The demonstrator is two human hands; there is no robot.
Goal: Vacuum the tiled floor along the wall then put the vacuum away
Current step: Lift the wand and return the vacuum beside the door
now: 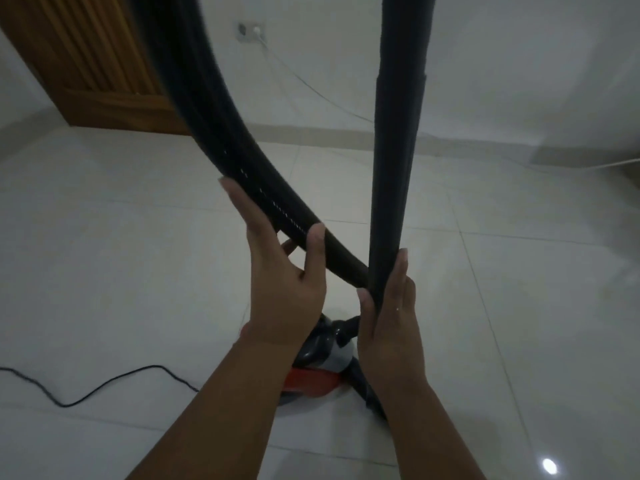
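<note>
A black ribbed vacuum hose [214, 126] curves down from the top left and passes through my left hand [284, 282], whose thumb and fingers wrap it. A rigid black wand tube [398, 140] stands almost upright at the centre right; my right hand [391, 317] grips its lower end. The hose meets the wand between my hands. Below them, on the white tiled floor [138, 271], sits the vacuum body [318, 368], grey with a red band, partly hidden by my forearms.
A black power cord [90, 386] snakes over the tiles at lower left. A wooden door [90, 60] stands at the back left. A wall socket [251, 31] holds a plug with a thin cord running right along the white wall [519, 64].
</note>
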